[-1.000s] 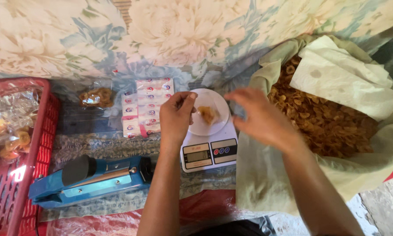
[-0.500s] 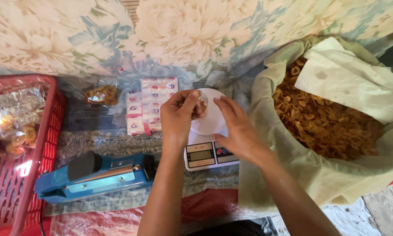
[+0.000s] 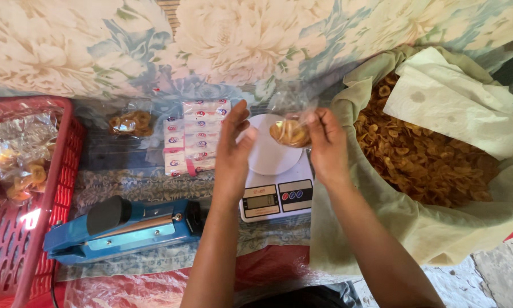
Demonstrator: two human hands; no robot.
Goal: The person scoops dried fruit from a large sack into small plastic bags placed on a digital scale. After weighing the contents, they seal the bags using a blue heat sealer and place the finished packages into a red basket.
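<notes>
Head view. Right hand: fingers pinched on a clear plastic bag part-filled with golden chips, held above the white pan of a digital kitchen scale. Left hand: open, fingers raised, just left of the bag; contact with it cannot be told. Large cloth-lined sack of chips: right of the scale. Blue heat sealer: lower left. Red plastic basket holding filled bags: far left. Stack of small printed labels: behind the scale.
</notes>
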